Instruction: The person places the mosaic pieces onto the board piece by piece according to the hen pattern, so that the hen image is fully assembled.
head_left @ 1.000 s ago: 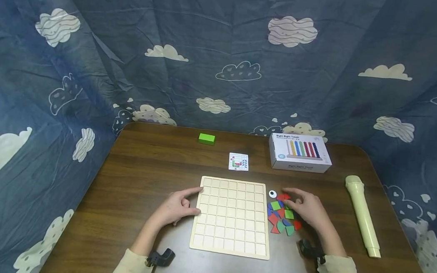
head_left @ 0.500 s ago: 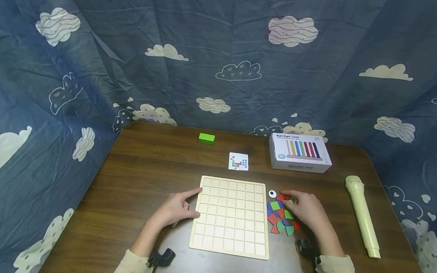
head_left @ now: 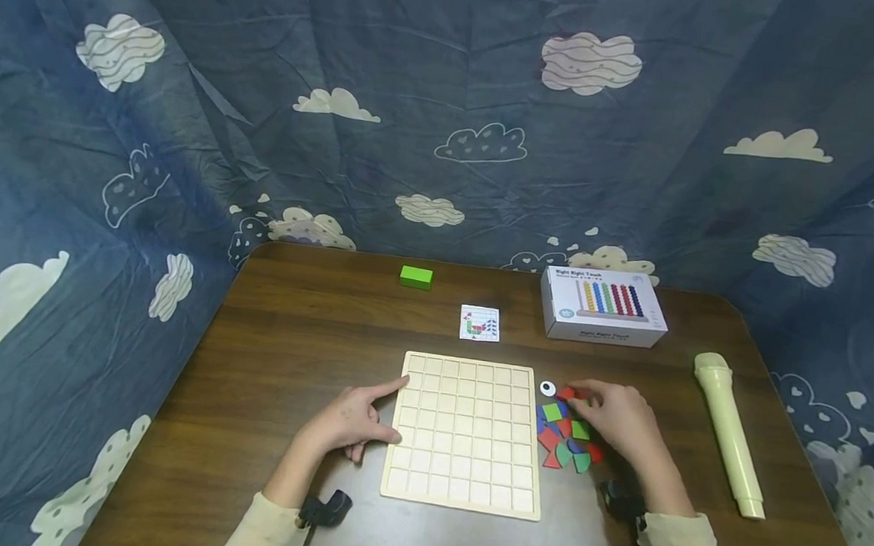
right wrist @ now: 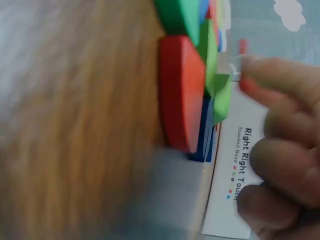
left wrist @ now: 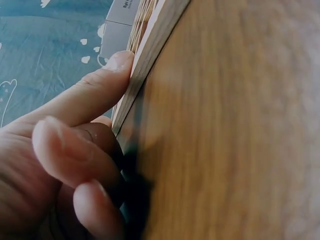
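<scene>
A pale wooden grid board (head_left: 465, 433) lies flat on the table, its squares bare. My left hand (head_left: 353, 422) touches the board's left edge with forefinger and thumb spread apart; the other fingers are bent beneath. In the left wrist view, a fingertip (left wrist: 122, 60) rests against the board's side (left wrist: 150, 55). Right of the board, my right hand (head_left: 619, 418) pinches a red piece (head_left: 566, 393) above a pile of coloured pieces (head_left: 549, 439). The right wrist view shows that red piece (right wrist: 255, 92) partly hidden by the fingers; its exact shape cannot be told.
A white piece with a black dot (head_left: 547, 388) lies by the board's right edge. Behind are a patterned card (head_left: 480, 323), a green block (head_left: 416, 277) and a white box (head_left: 603, 307). A cream microphone-shaped tube (head_left: 730, 437) lies at far right.
My right hand's thumb and finger have closed on the red piece and raised it slightly from the pile. The left hand stays at the board's edge, its thumb a little lower.
</scene>
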The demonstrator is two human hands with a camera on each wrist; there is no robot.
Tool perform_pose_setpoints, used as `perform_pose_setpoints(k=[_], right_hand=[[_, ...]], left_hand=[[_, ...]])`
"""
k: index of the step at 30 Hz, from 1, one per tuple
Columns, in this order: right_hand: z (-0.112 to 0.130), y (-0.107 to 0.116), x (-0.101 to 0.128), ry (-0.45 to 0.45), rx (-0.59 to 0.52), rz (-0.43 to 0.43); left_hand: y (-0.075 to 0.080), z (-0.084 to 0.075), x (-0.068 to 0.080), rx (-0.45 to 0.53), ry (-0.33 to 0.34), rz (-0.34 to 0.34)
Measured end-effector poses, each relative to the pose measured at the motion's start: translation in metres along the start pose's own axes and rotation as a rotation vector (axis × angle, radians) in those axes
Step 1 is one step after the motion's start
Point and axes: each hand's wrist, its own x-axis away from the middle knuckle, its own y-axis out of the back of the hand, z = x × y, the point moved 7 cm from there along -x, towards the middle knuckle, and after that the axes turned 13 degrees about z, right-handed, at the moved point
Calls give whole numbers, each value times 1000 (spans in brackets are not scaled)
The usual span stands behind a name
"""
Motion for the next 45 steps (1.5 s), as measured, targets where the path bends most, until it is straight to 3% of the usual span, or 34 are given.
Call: perform_pose_setpoints(k=[8,16,23,28,35,45], right_hand=[[63,13,4,93,-23,-68],[140,-1,-10,239,-11,-110],[182,-20,-21,296,11,-87],[194,-41,-31,338,33,-59],[191,-68,-44,329,50,-32],[187,-76,-50,327,67,-37]], left_hand=[[-2,-3,-1,-1,5,-14],[-2,-2,0,-4,2,-20],[-1,-2,0,-17,-3,-23],[-1,-1,0,-7,-4,-19],[-1,0,-1,-14,-5,-18],[-1,1,-1,-7,3,-23]])
